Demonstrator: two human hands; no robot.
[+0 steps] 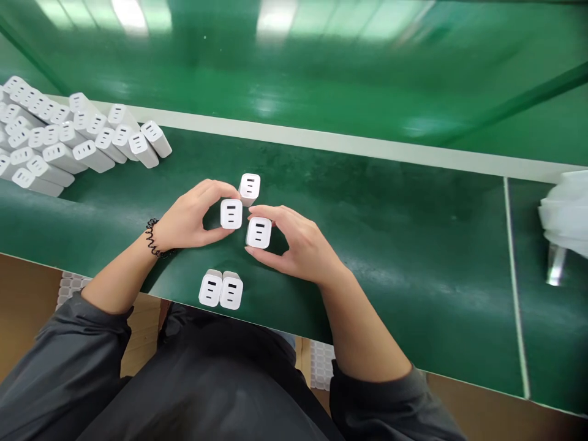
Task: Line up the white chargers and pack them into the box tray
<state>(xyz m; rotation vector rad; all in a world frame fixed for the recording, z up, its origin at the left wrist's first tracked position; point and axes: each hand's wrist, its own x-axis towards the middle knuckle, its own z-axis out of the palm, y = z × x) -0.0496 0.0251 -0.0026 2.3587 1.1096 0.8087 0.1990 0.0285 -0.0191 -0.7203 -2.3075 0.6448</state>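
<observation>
Between thumb and fingers, my left hand [195, 214] grips a white USB charger [231, 214] with its port face turned up. Another such charger [259, 233] is pinched in my right hand [298, 242], just to the right and slightly closer to me. Each port face shows one wide slot and two small ones. Just beyond both hands stands a third charger [250, 187], upright on the green bench. Closer to my body, a pair of chargers [221, 290] stands side by side near the front edge.
Many white chargers [59, 135] stand and lean in a cluster at the far left. A pale strip [294, 132] runs along the back of the green bench [413, 257]. At the right edge lies a white translucent bag [567, 211], past a pale line [515, 288] across the bench.
</observation>
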